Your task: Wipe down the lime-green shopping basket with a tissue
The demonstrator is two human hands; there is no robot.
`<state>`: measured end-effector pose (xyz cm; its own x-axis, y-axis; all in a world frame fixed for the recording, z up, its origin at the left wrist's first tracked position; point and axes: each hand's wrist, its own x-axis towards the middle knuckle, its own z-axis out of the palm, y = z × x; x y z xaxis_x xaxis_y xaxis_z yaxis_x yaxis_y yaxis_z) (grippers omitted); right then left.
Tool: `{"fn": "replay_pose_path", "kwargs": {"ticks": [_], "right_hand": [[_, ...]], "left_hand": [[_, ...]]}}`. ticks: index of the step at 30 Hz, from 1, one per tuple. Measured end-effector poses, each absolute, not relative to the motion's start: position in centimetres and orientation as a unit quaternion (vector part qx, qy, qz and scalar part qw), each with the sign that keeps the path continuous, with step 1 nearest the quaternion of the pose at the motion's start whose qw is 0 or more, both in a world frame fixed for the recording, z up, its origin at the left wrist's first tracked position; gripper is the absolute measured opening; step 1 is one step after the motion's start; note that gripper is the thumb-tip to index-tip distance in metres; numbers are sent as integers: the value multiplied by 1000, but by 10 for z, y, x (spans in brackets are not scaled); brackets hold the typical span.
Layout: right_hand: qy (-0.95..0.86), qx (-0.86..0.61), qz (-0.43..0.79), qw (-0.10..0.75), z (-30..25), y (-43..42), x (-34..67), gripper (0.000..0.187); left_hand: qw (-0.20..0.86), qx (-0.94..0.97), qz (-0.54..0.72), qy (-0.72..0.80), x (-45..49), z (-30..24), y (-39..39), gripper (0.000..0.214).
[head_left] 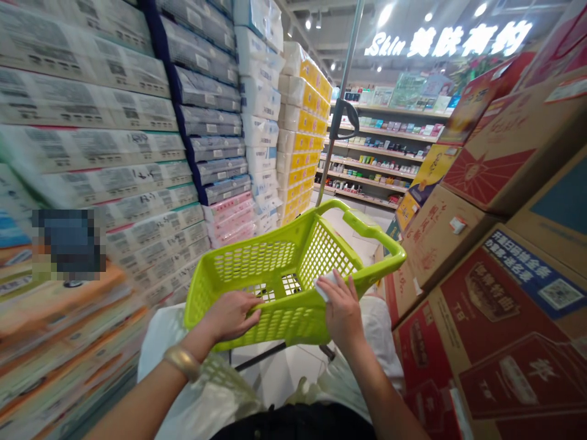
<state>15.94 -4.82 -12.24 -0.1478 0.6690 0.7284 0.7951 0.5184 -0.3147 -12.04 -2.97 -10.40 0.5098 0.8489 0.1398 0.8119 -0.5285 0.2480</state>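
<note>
A lime-green plastic shopping cart (293,327) stands in front of me, its slotted basket bare inside as far as I can see. My left hand (233,315), with a gold-coloured bangle (182,362) on the wrist, grips the near side rim, fingers over the top and thumb outside. Further right along the same rim, my right hand (342,308) presses a folded white tissue or cloth (325,286) against the plastic. The cart's curved handle (367,226) rises beyond that hand.
Stacked paper-goods packs (92,98) line the left side. Red and brown cartons (495,293) are piled close on the right. A metal pole with a dark grip (343,119) stands behind the cart. Stocked shelves (380,153) fill the back. White plastic bags (169,342) lie by me.
</note>
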Motion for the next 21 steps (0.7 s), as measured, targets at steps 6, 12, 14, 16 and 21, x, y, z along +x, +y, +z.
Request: {"fn": "replay_pose_path", "kwargs": {"ticks": [6,12,14,16,21], "right_hand": [[-731,-502,-99,452,-118,-51,151,53],[-768,-466,-72,434,-126,-58,136,53],[-743,-495,-93,441,-120,-55,162,55],[-712,-513,-129,461,-115,-52,186,54],[-710,-514,-107,469,-119,-58,168,53]], "left_hand": [[-21,843,167,511,-111,-95,-36,41],[52,827,266,493,-42,-108,-44,55],[68,826,263,494,-30,-115,-45,55],[68,829,254,493,-26,-118,-47,55],[50,832,256,489,-22,-123,-53,57]]}}
